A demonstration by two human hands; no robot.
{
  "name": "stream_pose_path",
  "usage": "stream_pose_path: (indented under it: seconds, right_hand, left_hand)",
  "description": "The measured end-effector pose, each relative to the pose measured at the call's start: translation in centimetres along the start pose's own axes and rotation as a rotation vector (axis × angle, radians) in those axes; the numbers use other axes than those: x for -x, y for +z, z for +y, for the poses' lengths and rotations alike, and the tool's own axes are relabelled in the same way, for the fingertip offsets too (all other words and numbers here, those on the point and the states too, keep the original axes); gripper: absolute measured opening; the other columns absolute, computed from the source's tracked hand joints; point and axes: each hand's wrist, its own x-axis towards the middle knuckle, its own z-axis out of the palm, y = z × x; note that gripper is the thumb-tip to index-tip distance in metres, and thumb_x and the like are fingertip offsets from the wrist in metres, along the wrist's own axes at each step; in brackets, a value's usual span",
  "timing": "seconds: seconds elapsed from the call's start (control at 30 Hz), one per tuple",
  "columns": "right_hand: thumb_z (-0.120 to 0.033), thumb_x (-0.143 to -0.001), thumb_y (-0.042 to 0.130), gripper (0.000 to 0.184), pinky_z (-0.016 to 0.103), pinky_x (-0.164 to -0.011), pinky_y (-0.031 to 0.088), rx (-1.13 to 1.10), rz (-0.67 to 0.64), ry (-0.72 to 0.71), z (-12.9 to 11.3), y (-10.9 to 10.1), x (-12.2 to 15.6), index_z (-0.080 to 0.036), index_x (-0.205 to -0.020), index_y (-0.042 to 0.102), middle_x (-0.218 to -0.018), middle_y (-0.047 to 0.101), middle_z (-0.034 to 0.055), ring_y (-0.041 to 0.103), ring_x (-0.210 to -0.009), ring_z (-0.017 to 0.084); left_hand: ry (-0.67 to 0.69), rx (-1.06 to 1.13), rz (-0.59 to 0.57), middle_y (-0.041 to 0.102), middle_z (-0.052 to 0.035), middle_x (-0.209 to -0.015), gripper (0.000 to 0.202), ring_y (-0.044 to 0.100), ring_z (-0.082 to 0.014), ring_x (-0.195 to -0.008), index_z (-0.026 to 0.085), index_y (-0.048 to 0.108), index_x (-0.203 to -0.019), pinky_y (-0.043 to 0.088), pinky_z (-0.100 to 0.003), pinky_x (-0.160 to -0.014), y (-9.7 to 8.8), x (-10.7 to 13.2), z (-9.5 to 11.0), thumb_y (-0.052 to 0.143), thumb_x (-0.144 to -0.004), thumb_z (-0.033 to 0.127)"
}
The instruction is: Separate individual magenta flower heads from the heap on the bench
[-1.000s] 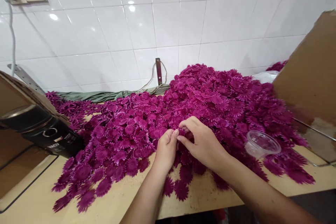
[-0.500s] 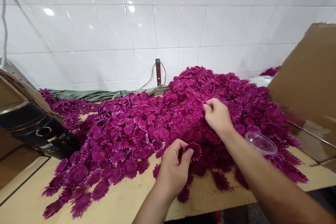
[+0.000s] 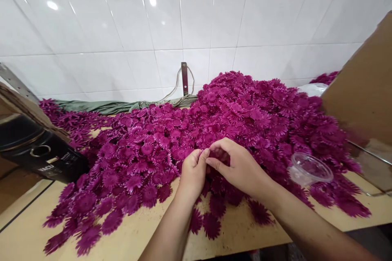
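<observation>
A big heap of magenta fabric flower heads [image 3: 245,118] covers the wooden tabletop [image 3: 137,232]. My left hand [image 3: 192,173] and my right hand [image 3: 237,165] meet at the heap's near edge, fingertips touching. Both are pinched on a magenta flower piece [image 3: 214,155] held between them, mostly hidden by the fingers. Loose flowers [image 3: 211,224] lie flat on the wood just under my wrists.
A clear plastic cup [image 3: 309,169] rests on the flowers to the right. A cardboard sheet [image 3: 364,89] leans at the right edge. A black device [image 3: 39,155] sits at the left under cardboard. Green cloth [image 3: 122,106] lies along the white tiled wall.
My right hand came back from the top of the heap toward me, carrying a flower. My left hand rose to meet it, and both now pinch together.
</observation>
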Motion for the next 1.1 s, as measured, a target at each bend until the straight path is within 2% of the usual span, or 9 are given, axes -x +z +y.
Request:
stream_pose_path:
  seconds: [0.13, 0.4, 0.57, 0.63, 0.73, 0.8, 0.87, 0.97, 1.1]
  right_hand:
    - [-0.015, -0.074, 0.055, 0.006, 0.025, -0.061, 0.047, -0.140, -0.085, 0.093, 0.8, 0.4, -0.2, -0.020, -0.077, 0.052, -0.070, 0.059, -0.0015, 0.057, -0.065, 0.013]
    - [-0.015, -0.080, 0.040, 0.017, 0.028, -0.060, 0.040, 0.332, 0.222, -0.060, 1.6, 1.8, -0.4, -0.021, -0.065, 0.047, -0.066, 0.054, 0.0028, 0.053, -0.061, 0.017]
    - [-0.016, -0.078, 0.042, 0.009, 0.032, -0.062, 0.044, 0.283, 0.572, 0.185, 4.9, -2.3, -3.7, -0.020, -0.077, 0.050, -0.061, 0.058, 0.0029, 0.058, -0.060, 0.019]
    - [-0.013, -0.074, 0.045, 0.018, 0.037, -0.071, 0.046, 0.303, 0.600, 0.147, 5.8, -4.3, -4.6, -0.017, -0.088, 0.055, -0.079, 0.064, 0.0084, 0.061, -0.075, 0.022]
    - [-0.012, -0.071, 0.051, 0.030, 0.046, -0.091, 0.038, 0.423, 0.559, -0.016, 5.0, -5.3, -4.4, -0.015, -0.100, 0.059, -0.111, 0.059, 0.0136, 0.051, -0.105, 0.028]
    - [-0.015, -0.075, 0.051, 0.024, 0.047, -0.095, 0.035, 0.419, 0.470, -0.103, 3.5, -4.4, -3.1, -0.016, -0.097, 0.062, -0.109, 0.061, 0.0120, 0.049, -0.107, 0.027]
    - [-0.021, -0.081, 0.050, 0.017, 0.043, -0.089, 0.041, 0.312, 0.295, -0.157, 1.9, -2.7, -1.4, -0.018, -0.092, 0.062, -0.096, 0.064, 0.0094, 0.055, -0.096, 0.023]
    - [-0.025, -0.078, 0.056, 0.017, 0.037, -0.080, 0.047, 0.147, 0.071, -0.116, 0.8, 0.1, 0.9, -0.019, -0.094, 0.058, -0.092, 0.063, 0.0070, 0.057, -0.088, 0.020]
    - [-0.023, -0.071, 0.062, 0.028, 0.034, -0.072, 0.048, 0.007, 0.056, 0.066, 1.2, 1.6, 2.2, -0.019, -0.097, 0.051, -0.091, 0.058, 0.0060, 0.056, -0.080, 0.018]
  left_hand:
    - [-0.015, -0.001, -0.047, 0.039, 0.0064, -0.047, 0.045, 0.034, -0.0077, -0.046, 0.018, 0.043, -0.053, 0.030, -0.021, -0.046, 0.0, 0.0, -0.6, 0.054, -0.065, 0.060]
    - [0.048, 0.021, -0.062, 0.049, 0.0038, -0.057, 0.029, 0.041, -0.0089, -0.054, 0.016, 0.051, -0.064, 0.036, -0.021, -0.052, 0.6, 1.2, 0.1, 0.061, -0.066, 0.043]
    - [0.053, -0.049, -0.062, 0.055, 0.0010, -0.063, 0.020, 0.046, -0.0113, -0.061, 0.015, 0.055, -0.068, 0.039, -0.023, -0.060, 0.4, 2.4, 0.0, 0.058, -0.071, 0.035]
    - [0.016, -0.004, -0.043, 0.054, 0.0013, -0.061, 0.022, 0.046, -0.0112, -0.060, 0.015, 0.056, -0.065, 0.039, -0.023, -0.059, 0.1, 2.2, 0.0, 0.060, -0.068, 0.037]
    - [-0.025, 0.080, -0.010, 0.054, 0.0025, -0.059, 0.023, 0.046, -0.0101, -0.058, 0.015, 0.059, -0.065, 0.039, -0.022, -0.059, -0.3, 1.6, 0.0, 0.064, -0.064, 0.038]
    - [-0.048, 0.122, -0.003, 0.056, 0.0029, -0.060, 0.023, 0.047, -0.0096, -0.058, 0.015, 0.061, -0.068, 0.039, -0.021, -0.060, -0.2, 1.2, 0.1, 0.066, -0.060, 0.036]
    - [-0.072, 0.159, -0.019, 0.057, 0.0026, -0.061, 0.024, 0.048, -0.0097, -0.059, 0.015, 0.062, -0.070, 0.039, -0.021, -0.059, -0.2, 1.0, 0.1, 0.068, -0.059, 0.035]
    - [-0.072, 0.156, -0.025, 0.054, 0.0037, -0.056, 0.026, 0.045, -0.0087, -0.055, 0.014, 0.059, -0.065, 0.037, -0.021, -0.055, -0.3, 1.1, -0.2, 0.069, -0.058, 0.038]
    - [-0.043, 0.062, 0.037, 0.038, 0.0075, -0.048, 0.038, 0.031, -0.0059, -0.048, 0.016, 0.045, -0.051, 0.028, -0.019, -0.047, -0.5, 1.1, -0.6, 0.067, -0.058, 0.046]
